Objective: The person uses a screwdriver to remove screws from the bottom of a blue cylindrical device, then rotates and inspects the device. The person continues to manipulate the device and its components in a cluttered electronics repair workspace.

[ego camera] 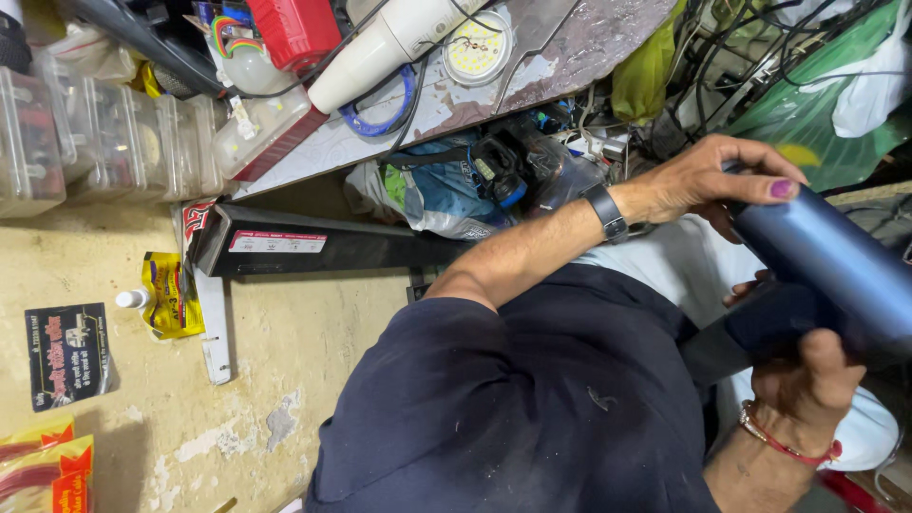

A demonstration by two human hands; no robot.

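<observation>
A blue metallic cylindrical device (836, 261) with a dark handle part (760, 328) lies across my lap at the right. My left hand (708, 176), with a dark watch on its wrist, wraps the top end of the blue barrel, thumb resting on it. My right hand (807, 380), with a red thread bracelet on its wrist, grips the dark handle part from below. My dark navy shirt (513, 408) fills the lower middle of the view, and light trousers (665, 261) show under the device.
A worn bench top (570, 47) carries a round LED disc (475, 47), a white tube (380, 47), a red box (294, 28) and wires. Clear plastic boxes (85, 142) line the left. A long black box (313, 252), a yellow packet (171, 294) and green bags (807, 104) lie around.
</observation>
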